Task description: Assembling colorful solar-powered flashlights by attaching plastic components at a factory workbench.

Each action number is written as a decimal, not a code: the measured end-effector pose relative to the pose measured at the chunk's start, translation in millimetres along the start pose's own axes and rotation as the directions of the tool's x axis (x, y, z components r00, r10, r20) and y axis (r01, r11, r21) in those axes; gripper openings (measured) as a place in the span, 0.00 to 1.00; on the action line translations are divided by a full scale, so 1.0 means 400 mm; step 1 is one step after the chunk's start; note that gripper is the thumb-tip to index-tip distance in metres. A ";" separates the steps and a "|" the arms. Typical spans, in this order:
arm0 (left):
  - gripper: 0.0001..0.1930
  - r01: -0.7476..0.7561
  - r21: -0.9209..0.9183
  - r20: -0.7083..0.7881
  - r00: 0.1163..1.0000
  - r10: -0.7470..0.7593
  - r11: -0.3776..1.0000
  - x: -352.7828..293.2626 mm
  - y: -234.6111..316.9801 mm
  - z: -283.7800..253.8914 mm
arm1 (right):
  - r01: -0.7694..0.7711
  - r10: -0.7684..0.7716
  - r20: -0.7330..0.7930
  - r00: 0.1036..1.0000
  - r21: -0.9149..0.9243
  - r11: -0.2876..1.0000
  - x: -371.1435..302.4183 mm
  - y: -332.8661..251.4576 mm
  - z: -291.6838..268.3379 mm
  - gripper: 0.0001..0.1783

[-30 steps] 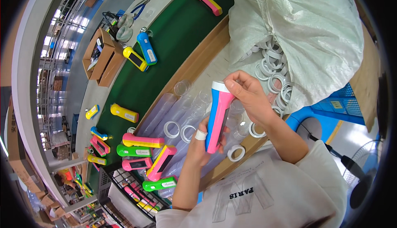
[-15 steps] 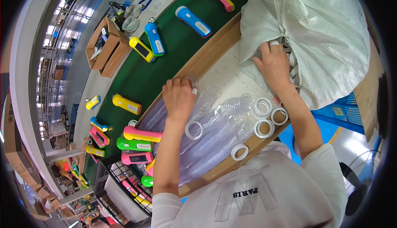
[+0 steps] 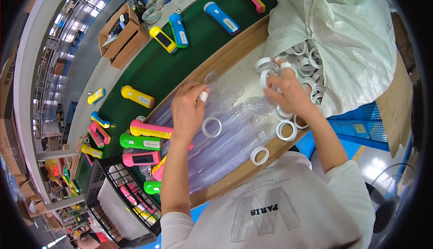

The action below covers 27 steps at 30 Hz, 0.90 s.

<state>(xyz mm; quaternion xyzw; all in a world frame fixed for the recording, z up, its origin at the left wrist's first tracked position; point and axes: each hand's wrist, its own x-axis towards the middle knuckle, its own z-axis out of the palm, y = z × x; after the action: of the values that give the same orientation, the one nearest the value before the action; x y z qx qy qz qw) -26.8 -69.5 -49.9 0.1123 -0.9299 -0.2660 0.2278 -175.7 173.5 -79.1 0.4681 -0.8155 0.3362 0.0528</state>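
Note:
My left hand [image 3: 188, 110], its fingers pinched together, holds a thin clear plastic disc [image 3: 213, 77] over the tray. White tape wraps one of its fingers. Below it, rows of stacked clear discs [image 3: 225, 134] lie in a shallow cardboard tray [image 3: 212, 196]. My right hand [image 3: 291, 89] has its fingers curled round white plastic rings [image 3: 265, 78] just outside the sack's mouth; motion blurs it slightly. More white rings [image 3: 311, 62] spill from the white woven sack [image 3: 343, 37]. Several loose rings lie on the discs and along the tray's near edge, one of them a white ring [image 3: 260, 155].
Beyond the tray runs a green conveyor belt [image 3: 149, 75] carrying colourful flashlights [image 3: 221, 18]. An open cardboard box [image 3: 122, 37] stands past it. More flashlights lie at left by a black basket [image 3: 103, 181]. A blue crate [image 3: 361, 129] sits below the sack.
My right hand has come out of the sack, moving left with white rings in its fingers. More rings now show at the sack's mouth. My left hand has shifted slightly, nearer to me.

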 end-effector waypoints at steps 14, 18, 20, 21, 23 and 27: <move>0.06 0.311 -0.644 0.079 0.936 -0.343 0.699 0.048 0.085 0.041 | -0.504 0.004 0.595 0.803 0.684 -0.527 0.108 -0.074 0.145 0.26; 0.06 -0.014 -0.230 -0.204 0.978 -0.034 0.973 0.197 -0.001 0.103 | -0.458 0.038 0.613 0.789 0.628 -0.629 0.115 -0.039 0.150 0.26; 0.11 0.036 0.111 -0.205 0.979 -0.013 0.993 0.305 -0.120 0.131 | -0.473 0.036 0.623 0.782 0.630 -0.616 0.129 -0.043 0.144 0.25; 0.14 0.029 0.332 -0.208 0.977 0.043 0.943 0.350 -0.184 0.152 | -0.489 0.032 0.629 0.776 0.634 -0.599 0.138 -0.048 0.141 0.25; 0.19 0.145 0.563 -0.043 0.988 -0.146 0.814 0.422 -0.247 0.195 | -0.479 -0.008 0.599 0.801 0.633 -0.609 0.138 -0.033 0.134 0.27; 0.13 0.133 0.758 0.017 0.975 -0.223 0.638 0.456 -0.319 0.228 | -0.445 -0.034 0.549 0.835 0.638 -0.628 0.138 -0.004 0.126 0.29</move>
<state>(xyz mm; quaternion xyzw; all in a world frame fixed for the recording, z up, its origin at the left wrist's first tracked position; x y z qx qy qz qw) -218.6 -195.4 -121.9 0.2728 -0.9515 0.1158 0.0822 -193.8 102.7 -94.8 0.0780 -0.1669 0.7924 -0.5815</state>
